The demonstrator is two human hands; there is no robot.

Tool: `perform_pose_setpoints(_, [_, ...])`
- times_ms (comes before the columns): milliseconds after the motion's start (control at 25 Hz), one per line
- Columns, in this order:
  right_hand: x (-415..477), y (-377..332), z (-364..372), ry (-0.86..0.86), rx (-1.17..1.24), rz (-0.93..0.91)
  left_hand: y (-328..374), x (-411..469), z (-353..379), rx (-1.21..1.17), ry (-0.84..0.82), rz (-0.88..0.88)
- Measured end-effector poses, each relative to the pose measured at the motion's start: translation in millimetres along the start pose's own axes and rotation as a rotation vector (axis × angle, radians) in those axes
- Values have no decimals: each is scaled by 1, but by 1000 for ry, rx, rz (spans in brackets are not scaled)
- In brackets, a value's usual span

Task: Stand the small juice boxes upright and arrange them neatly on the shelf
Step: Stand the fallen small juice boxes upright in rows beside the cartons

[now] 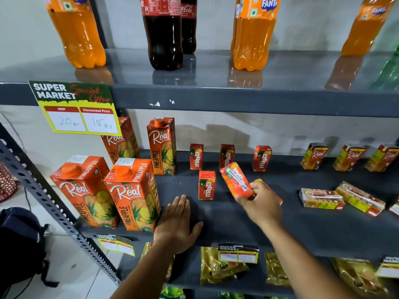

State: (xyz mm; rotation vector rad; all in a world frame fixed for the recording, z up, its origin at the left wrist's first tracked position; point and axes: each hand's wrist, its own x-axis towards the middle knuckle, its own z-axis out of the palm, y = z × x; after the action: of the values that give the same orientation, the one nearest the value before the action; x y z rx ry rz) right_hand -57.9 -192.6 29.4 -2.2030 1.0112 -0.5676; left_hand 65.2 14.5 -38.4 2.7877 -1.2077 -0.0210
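Three small red Maaza boxes [226, 156] stand upright in a row at the back of the dark shelf [237, 221]; a fourth Maaza box [206, 185] stands in front of them. My right hand [262, 203] grips a tilted Maaza box [236, 180], its straw side facing up, just right of the fourth box. Another box lies partly hidden behind that hand. My left hand [178, 223] rests flat on the shelf, fingers apart, holding nothing. Small Real boxes [314, 156] stand at the back right; others [321, 198] lie flat in front of them.
Tall Real pineapple cartons [131, 195] stand at the shelf's left end beside my left hand. Fanta and cola bottles [164, 33] fill the shelf above, with a price tag [75, 108] on its edge. Yellow packets [222, 266] hang below. A black bag [19, 242] sits on the floor.
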Motion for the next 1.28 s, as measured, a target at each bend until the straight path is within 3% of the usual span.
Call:
perform_pose_setpoints(200, [-20,-4,51,123,-56,80,1,0,-1,7,-4,-2])
perform_pose_setpoints(480, [-11,9,66,238,-226,83,0,0,-1,-6,1,10])
perform_pose_setpoints(640, [-10,4,63,118,-254,180,-1,-1,-1,-28,12,21])
perform_pose_setpoints(760, [-20,-3,46,25,-4,223,-1,-1,0,-34,20,26])
perform_pose_setpoints(880, [-14,-23,10,125,98,98,-2,1,0,-39,11,15])
perform_pose_setpoints(960, [4,-43,-11,44,-128,41,-2,1,0,-40,3,22])
perform_pose_setpoints(1040, [22,-62,-23,-135,-412,19,-2,0,1,-40,4,19])
perform_pose_setpoints(1160, [41,-85,-36,-391,-635,-27,-1,-1,-1,-34,1,14])
perform_pose_setpoints(1280, [51,-96,-45,-587,-892,-331,0,-1,-2,-20,-10,7])
